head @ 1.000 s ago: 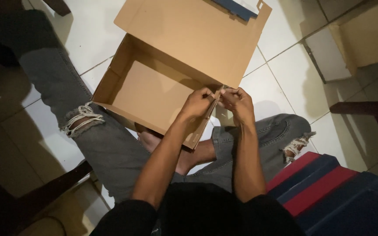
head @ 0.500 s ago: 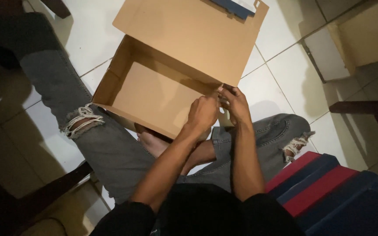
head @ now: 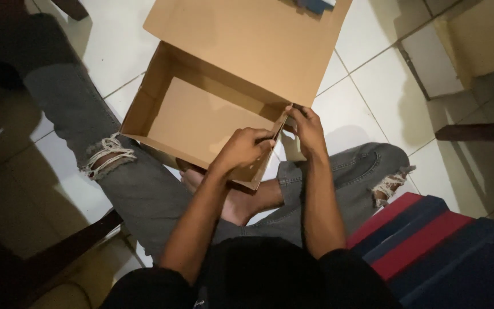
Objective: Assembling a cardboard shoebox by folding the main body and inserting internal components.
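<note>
A brown cardboard box with its lid folded back rests on my crossed legs and the white tiled floor. It holds nothing. My left hand grips the box's right side wall from the inside, fingers curled over its edge. Just to the right, my right hand pinches the same wall near the back corner from the outside. Both hands are closed on the cardboard.
My legs in torn grey jeans lie under the box. A red and blue striped cloth lies at the lower right. Dark wooden furniture legs stand at right, and another cardboard piece lies at the top right.
My hands have moved along the box's right wall, the left hand shifting down and inside the wall. The box has turned slightly and sits nearer.
</note>
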